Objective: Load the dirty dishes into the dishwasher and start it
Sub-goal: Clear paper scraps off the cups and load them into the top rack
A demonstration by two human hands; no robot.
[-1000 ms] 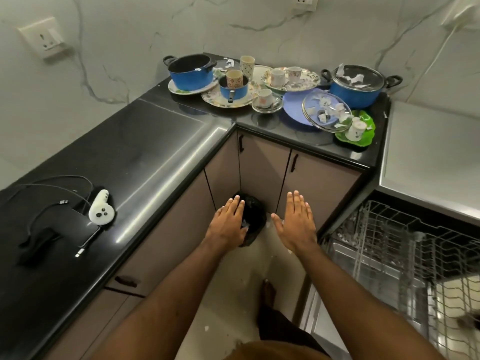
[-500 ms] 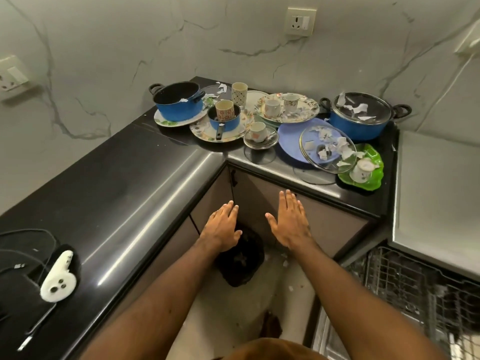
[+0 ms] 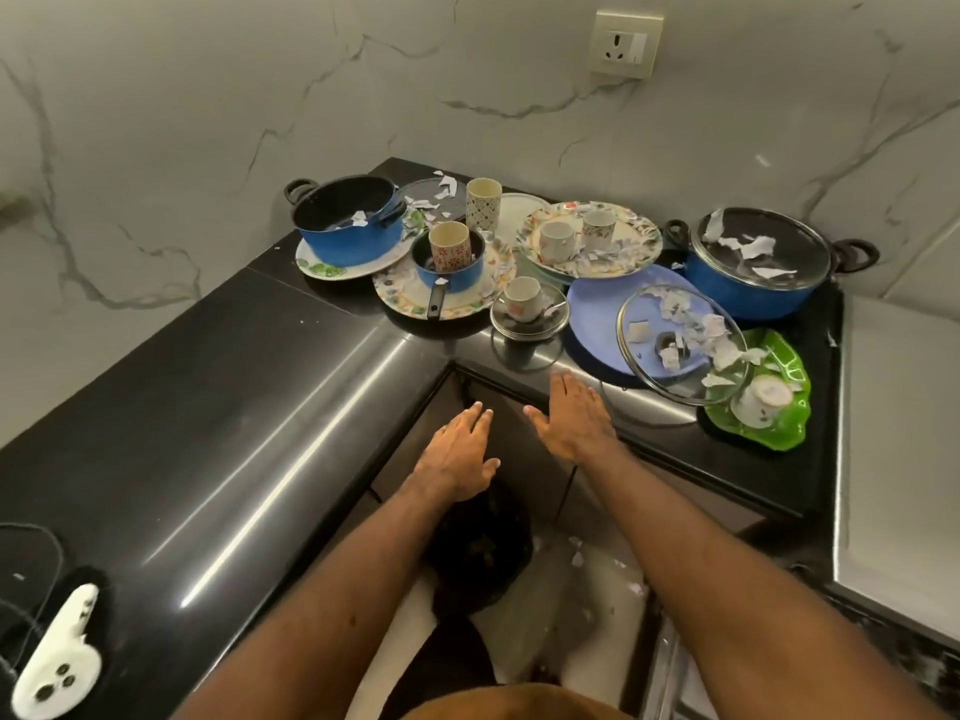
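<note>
Dirty dishes strewn with torn paper crowd the corner of the black counter [image 3: 218, 407]. A blue pot [image 3: 348, 226] stands on a plate at the left. A small blue saucepan [image 3: 454, 262] with a cup in it sits on a patterned plate. A cup on a glass saucer [image 3: 524, 304] is nearest my hands. A glass lid [image 3: 680, 340] lies on a purple plate [image 3: 597, 314]; a green plate [image 3: 774, 407] and a lidded blue pot [image 3: 758, 267] are at the right. My left hand [image 3: 460, 454] and right hand [image 3: 574, 418] hover flat and empty at the counter's inner corner.
A white controller [image 3: 57, 662] with cables lies at the counter's near left. A black bin bag [image 3: 483, 548] sits on the floor below my hands, with paper scraps around it. The steel dishwasher top [image 3: 904, 459] is at the right. A wall socket [image 3: 626, 44] is above.
My view has tilted up and drawn closer to the dishes; the dishwasher rack has left the frame. Both hands have moved forward toward the counter edge, still flat and empty.
</note>
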